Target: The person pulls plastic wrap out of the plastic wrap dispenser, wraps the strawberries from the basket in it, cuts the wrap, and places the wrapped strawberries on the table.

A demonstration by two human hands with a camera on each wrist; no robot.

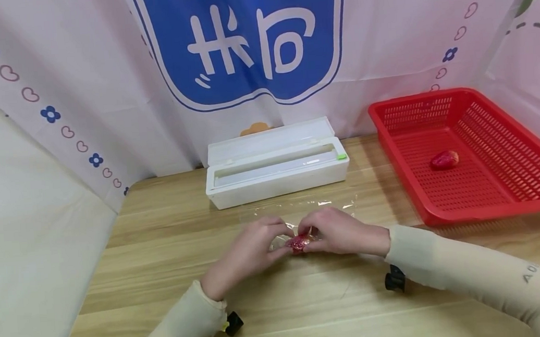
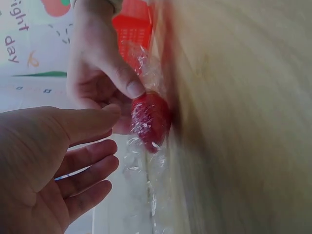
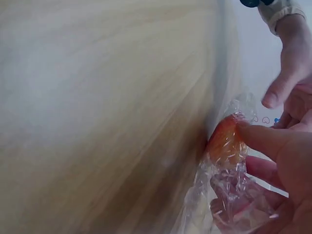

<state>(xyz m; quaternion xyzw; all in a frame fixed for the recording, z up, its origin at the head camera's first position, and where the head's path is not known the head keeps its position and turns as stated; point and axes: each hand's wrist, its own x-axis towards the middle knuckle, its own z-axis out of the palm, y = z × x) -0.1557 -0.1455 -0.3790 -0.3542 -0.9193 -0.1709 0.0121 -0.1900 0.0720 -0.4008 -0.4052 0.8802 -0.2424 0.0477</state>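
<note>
A small red, yellowish-tinged fruit [image 1: 298, 243] wrapped in crinkled cling film [image 2: 157, 168] sits low over the wooden table; its exact kind is hard to tell. My right hand [image 1: 337, 231] pinches it, the thumb on its side and the other fingers behind among bunched film, as the right wrist view shows [image 3: 278, 165]. On the other side, my left hand [image 1: 256, 245] is close to the fruit, with a small gap in the left wrist view. Its thumb and fingers are loosely extended and hold nothing. More clear film lies flat on the table behind the hands.
A white cling film dispenser box [image 1: 277, 181] with its lid raised stands behind the hands. To the right is a red plastic basket [image 1: 471, 214] with one similar red wrapped fruit [image 1: 444, 160] inside. A printed curtain [image 1: 164, 129] hangs along the table's back edge.
</note>
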